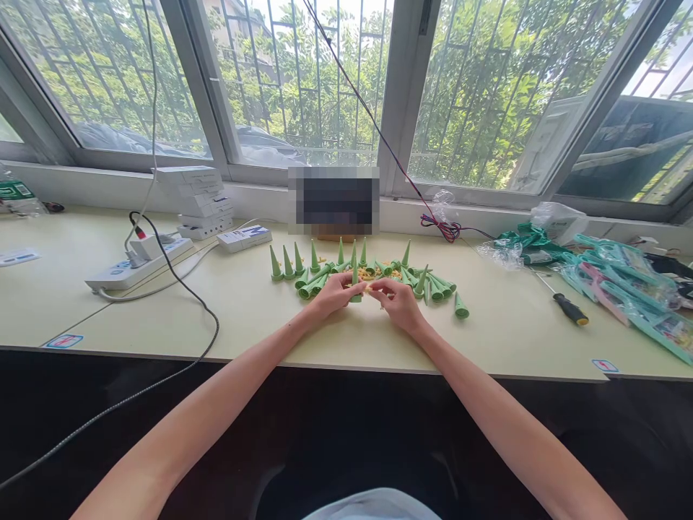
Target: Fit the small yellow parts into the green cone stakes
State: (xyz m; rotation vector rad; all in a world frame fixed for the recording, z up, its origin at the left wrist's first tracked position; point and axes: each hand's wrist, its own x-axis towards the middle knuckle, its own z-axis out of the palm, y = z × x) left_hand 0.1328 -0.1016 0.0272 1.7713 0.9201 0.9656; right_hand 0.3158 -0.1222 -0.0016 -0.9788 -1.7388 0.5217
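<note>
Near the middle of the pale yellow table (216, 325), my left hand (334, 295) has its fingers wrapped round a green cone (355, 277) that points up. Close beside it on the right, my right hand (398, 300) pinches a small yellowish piece (369, 288) at the cone's side. Several green cones stand upright behind and to the left, one of them at the far left of the group (276, 265). Others lie on their sides around both hands, with a single cone (461, 307) at the right. Small orange-yellow pieces (373, 274) are scattered among the cones.
A power strip (139, 263) with cables and stacked white boxes (198, 198) are at the left. A blurred dark screen (334, 201) stands at the back. To the right lie a screwdriver (570, 308), teal plastic items (622, 278) and bundled wires (444, 227).
</note>
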